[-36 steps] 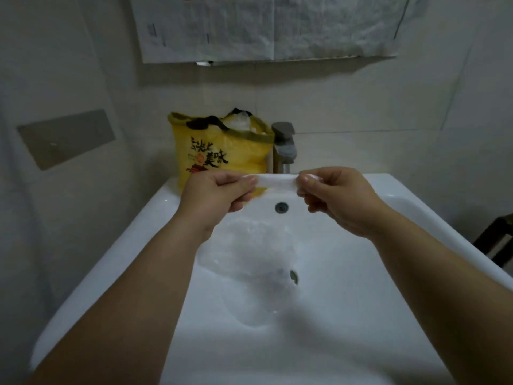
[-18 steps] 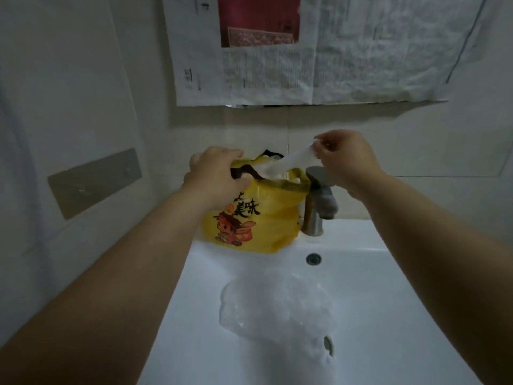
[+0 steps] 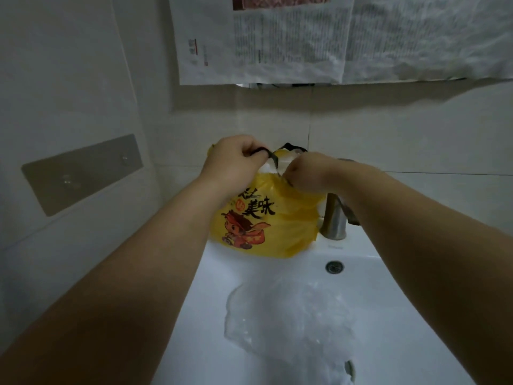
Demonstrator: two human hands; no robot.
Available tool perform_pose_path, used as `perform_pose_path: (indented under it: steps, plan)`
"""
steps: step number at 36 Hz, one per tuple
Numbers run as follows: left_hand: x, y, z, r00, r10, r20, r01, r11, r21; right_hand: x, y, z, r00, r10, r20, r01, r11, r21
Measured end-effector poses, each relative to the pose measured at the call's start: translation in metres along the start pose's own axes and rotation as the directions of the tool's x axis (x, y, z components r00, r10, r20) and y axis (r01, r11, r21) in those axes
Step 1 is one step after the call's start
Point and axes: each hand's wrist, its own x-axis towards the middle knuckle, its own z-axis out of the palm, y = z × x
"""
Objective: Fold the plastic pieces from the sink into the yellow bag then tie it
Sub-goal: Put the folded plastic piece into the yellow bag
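Yellow printed plastic bag [image 3: 266, 226] stands on the white ceramic sink's [image 3: 216, 279] back rim. My left hand [image 3: 231, 162] pinches its dark handle [image 3: 268, 154]; my right hand [image 3: 308, 173] dips into its mouth, fingers hidden, grip I cannot tell. Crumpled clear plastic piece [image 3: 288, 315] lies in the sink's basin.

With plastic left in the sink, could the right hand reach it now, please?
Probably yes: the clear plastic lies uncovered in the sink, though the right hand is busy at the yellow bag.
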Motion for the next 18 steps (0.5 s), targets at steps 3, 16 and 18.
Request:
perform_pose_path:
  steps: [3,16,18]
  plan:
    - [-0.002,0.0,0.001,0.998,-0.034,-0.047,0.033,0.999,-0.033,-0.015,0.01,-0.006,0.96,0.026,-0.279,0.07,0.942,0.328]
    - [-0.076,0.007,-0.003,0.979,-0.001,-0.204,-0.013,0.998,-0.067,-0.116,0.014,0.034,0.837,0.196,-0.511,0.171,0.793,0.585]
    - [-0.099,0.004,0.01,0.978,-0.074,-0.193,0.039,0.983,-0.181,-0.131,0.016,0.056,0.892,0.195,-0.409,0.101,0.794,0.599]
